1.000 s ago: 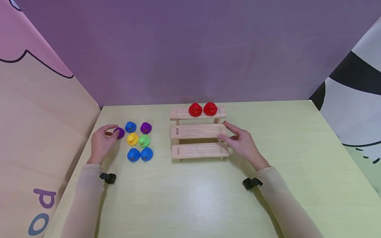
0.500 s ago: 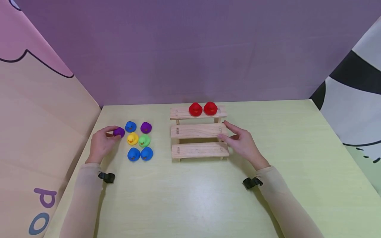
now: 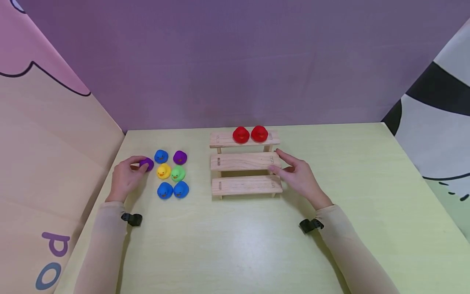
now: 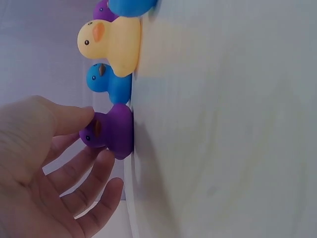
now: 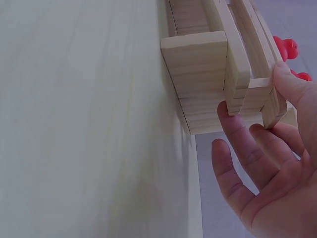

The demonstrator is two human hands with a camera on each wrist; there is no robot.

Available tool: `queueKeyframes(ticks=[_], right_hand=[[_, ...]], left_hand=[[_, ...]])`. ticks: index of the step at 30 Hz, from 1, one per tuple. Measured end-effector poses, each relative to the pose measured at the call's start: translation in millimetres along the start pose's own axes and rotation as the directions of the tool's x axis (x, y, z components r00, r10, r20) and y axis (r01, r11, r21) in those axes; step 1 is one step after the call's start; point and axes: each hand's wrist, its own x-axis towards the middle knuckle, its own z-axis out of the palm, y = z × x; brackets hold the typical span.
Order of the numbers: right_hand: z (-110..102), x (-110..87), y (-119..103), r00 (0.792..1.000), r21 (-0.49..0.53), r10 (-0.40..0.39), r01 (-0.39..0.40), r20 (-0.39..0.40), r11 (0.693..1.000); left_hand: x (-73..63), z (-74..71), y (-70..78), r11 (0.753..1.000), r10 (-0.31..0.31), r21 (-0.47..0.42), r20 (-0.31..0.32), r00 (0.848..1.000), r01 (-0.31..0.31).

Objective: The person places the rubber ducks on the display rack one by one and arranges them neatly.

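Observation:
At the left of the table, my left hand [image 3: 126, 176] pinches a purple rubber duck [image 4: 116, 131] between thumb and fingers, and the duck's base sits on the tabletop. Close beside it stand a blue duck [image 3: 161, 156], a yellow duck [image 3: 163, 171], a green duck [image 3: 178, 173], another purple duck [image 3: 180, 157] and two more blue ducks [image 3: 165, 190] in front. My right hand [image 3: 299, 177] grips the right end of a three-tier wooden stand [image 3: 246, 186], thumb and fingers at the ends of its boards. Two red ducks [image 3: 241, 135] sit on the top tier.
A pale wooden table [image 3: 227, 245] carries everything. Behind it rises a purple wall [image 3: 235, 65], and printed panels stand along the left and right sides. Each wrist wears a small black camera [image 3: 132, 219].
My left fingers have shifted slightly around the purple duck, which stays in nearly the same place. My right hand and the stand have not visibly moved.

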Motion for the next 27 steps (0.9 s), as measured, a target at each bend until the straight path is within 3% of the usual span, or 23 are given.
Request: queueKeyframes(ticks=[10,16,27], right_hand=[[0.4,-0.1,-0.6,1.0,0.001,-0.008,0.008,0.002,1.0],[1.0,0.2,0.8,1.0,0.004,-0.016,0.016,-0.005,1.0],[1.2,0.5,1.4,1.0,0.007,-0.023,0.023,-0.008,1.0]], left_hand=[[0.3,-1.5,-2.7,1.0,0.015,0.002,-0.026,1.0,-0.015],[-1.8,-2.6,5.0,1.0,0.007,-0.016,-0.047,0.999,-0.007],[-5.9,-1.0,26.4,0.998,0.05,-0.036,-0.106,0.993,-0.054]])
